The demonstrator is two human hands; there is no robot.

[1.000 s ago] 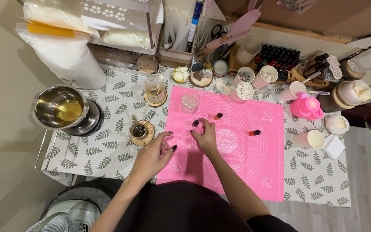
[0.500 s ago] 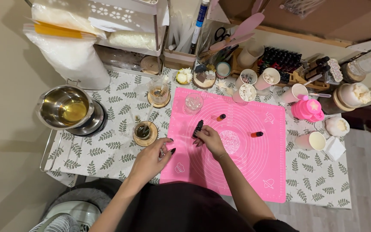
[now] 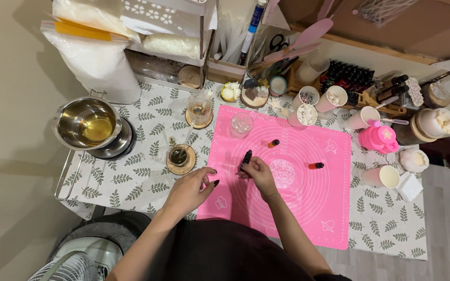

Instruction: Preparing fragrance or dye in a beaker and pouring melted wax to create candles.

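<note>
Gripping with my right hand [image 3: 259,174], I hold a small dark dropper bottle [image 3: 246,157] pinched in closed fingers, its tip raised over the pink silicone mat [image 3: 308,208]. A second ago that grip sat higher up the mat; it has drawn nearer to me with the bottle, which suggests the bottle is being brought in for handling. My left hand [image 3: 191,188] hovers just beside it at the mat's left edge, fingers loosely curled and holding nothing, a little nearer the bottle than before. Close to that hand stands a small glass on a wooden coaster [image 3: 180,157]. Farther up the mat lie an orange-capped vial [image 3: 273,143] and a red-capped vial [image 3: 315,165], apart from each other, with an empty clear glass [image 3: 240,125] near the top edge. On the leaf-print bench cloth [image 3: 141,177] to the left rests a steel pot [image 3: 87,123] of yellow liquid.
</note>
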